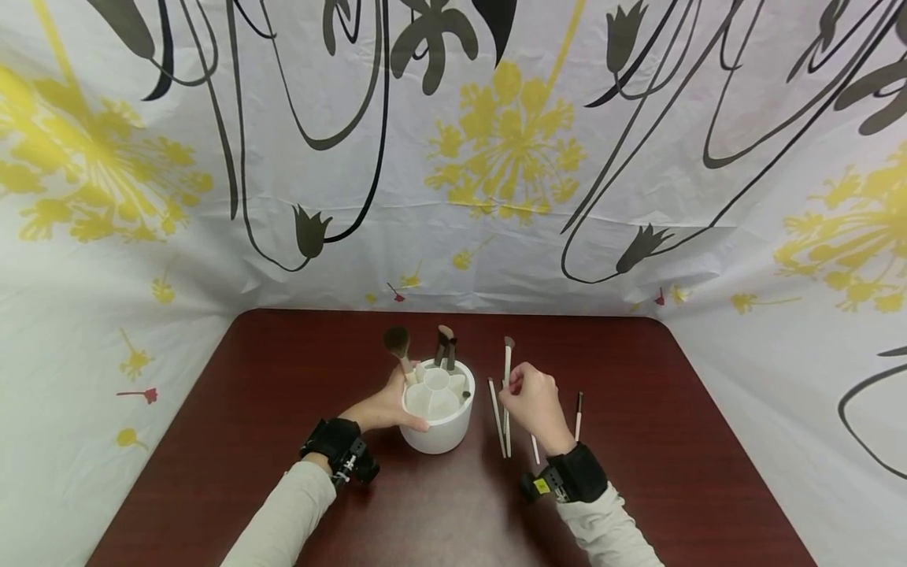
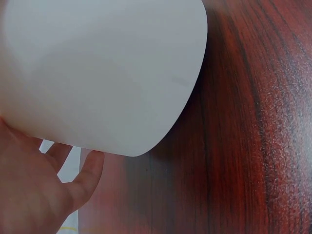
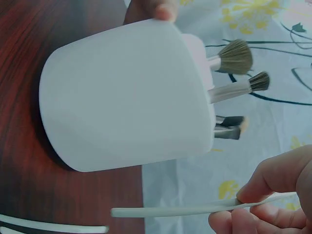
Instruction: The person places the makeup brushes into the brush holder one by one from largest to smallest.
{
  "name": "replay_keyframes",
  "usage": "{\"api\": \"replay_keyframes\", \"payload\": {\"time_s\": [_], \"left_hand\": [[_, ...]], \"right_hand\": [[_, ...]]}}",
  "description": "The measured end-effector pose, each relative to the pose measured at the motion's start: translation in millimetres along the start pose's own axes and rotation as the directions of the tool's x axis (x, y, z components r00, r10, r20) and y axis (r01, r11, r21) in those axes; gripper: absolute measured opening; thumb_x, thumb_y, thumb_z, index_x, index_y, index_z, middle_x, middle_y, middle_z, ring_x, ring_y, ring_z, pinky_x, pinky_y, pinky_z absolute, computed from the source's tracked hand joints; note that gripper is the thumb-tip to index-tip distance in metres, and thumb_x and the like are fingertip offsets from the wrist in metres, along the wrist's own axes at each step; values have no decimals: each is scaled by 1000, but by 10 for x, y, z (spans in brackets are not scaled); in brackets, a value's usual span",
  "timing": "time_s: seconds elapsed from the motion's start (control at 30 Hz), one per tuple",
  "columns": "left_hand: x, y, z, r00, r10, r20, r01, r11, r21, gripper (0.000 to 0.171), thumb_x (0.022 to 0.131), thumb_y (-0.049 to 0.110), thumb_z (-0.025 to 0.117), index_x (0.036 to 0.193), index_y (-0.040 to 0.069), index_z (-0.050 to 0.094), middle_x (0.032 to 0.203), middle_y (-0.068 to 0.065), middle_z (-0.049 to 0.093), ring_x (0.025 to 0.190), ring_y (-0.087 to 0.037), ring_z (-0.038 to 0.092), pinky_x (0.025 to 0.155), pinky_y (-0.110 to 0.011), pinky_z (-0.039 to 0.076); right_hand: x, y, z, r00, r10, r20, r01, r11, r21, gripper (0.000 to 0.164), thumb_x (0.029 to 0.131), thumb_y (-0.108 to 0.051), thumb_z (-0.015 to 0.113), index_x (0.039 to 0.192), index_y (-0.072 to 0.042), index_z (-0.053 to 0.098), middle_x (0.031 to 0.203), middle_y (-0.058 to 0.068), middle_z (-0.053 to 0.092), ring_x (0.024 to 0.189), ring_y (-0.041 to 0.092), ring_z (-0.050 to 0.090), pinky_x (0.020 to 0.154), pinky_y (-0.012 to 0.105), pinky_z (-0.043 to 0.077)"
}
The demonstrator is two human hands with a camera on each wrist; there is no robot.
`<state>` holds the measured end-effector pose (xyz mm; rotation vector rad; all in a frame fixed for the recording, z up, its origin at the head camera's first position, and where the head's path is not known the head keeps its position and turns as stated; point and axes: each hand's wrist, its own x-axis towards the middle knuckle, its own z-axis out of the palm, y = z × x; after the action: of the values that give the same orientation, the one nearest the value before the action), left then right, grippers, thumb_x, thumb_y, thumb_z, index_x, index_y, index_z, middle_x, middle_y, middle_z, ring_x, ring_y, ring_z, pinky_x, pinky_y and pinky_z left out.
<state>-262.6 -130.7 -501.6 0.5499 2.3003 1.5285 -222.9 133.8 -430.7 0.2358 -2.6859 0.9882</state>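
Note:
A white round brush holder (image 1: pixel 435 437) with inner compartments stands on the table. My left hand (image 1: pixel 383 407) grips its left side, thumb at the front; in the left wrist view the fingers (image 2: pixel 87 178) lie against its wall. Several makeup brushes stand in it, among them a large fluffy one (image 3: pixel 235 57) and a smaller dark-tipped one (image 3: pixel 260 82). To the right of the holder, my right hand (image 1: pixel 534 400) pinches a makeup brush (image 3: pixel 161 212) by its thin pale handle. In the head view its angled head (image 1: pixel 509 342) points away from me.
More pale-handled brushes lie on the dark red wooden table (image 1: pixel 638 472): one brush (image 1: pixel 496 413) left of my right hand, another (image 1: pixel 534 450) just below it, and a dark-tipped brush (image 1: pixel 579 413) to its right. A patterned cloth (image 1: pixel 453 173) hangs behind the table.

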Motion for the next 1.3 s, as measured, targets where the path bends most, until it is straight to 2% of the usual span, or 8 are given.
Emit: {"api": "replay_keyframes", "payload": {"time_s": [0.2,0.3,0.5,0.77,1.0,1.3], "left_hand": [[0,-8,4,1000,13,-6,-13,1000,-8,119,56,41,84,140,7,6,144,-19,14,131,-34,20,105,-52,17],[1,-1,7,1000,13,-7,-13,1000,-12,118,57,39,84,140,7,7,144,-18,15,130,-33,21,104,-52,18],[0,4,8,1000,-16,-5,17,1000,10,120,56,41,84,141,10,4,145,-16,12,132,-31,18,106,-51,16],[-8,2,9,1000,-4,-15,4,1000,-1,115,59,32,84,140,7,6,145,-18,13,132,-33,18,105,-51,16],[-11,-4,19,999,-29,-24,29,1000,8,117,57,35,85,140,10,6,145,-16,14,131,-32,20,105,-51,16],[-3,-9,20,999,-25,-24,25,1000,9,121,55,39,85,141,10,4,144,-15,14,130,-32,20,105,-51,16]], "right_hand": [[34,-54,-47,998,-45,-43,46,999,25,11,69,0,62,74,-5,54,64,1,55,54,10,47,51,23,39],[40,-73,-67,997,-61,-56,64,997,53,12,70,1,63,75,-5,53,65,2,56,56,10,50,52,22,40],[55,-134,-105,992,-83,-90,93,990,110,13,71,2,65,77,-4,54,68,5,59,61,13,56,54,23,44],[61,-164,-108,985,-120,-126,140,976,165,12,74,2,64,79,-4,55,70,5,60,61,14,58,55,23,48],[52,-213,-128,985,-125,-121,151,959,240,11,77,3,61,85,-4,57,79,6,62,68,16,61,60,23,50],[67,-255,-88,988,-103,-111,132,946,297,10,77,2,60,85,-3,56,80,6,65,71,14,65,61,21,50]]}}
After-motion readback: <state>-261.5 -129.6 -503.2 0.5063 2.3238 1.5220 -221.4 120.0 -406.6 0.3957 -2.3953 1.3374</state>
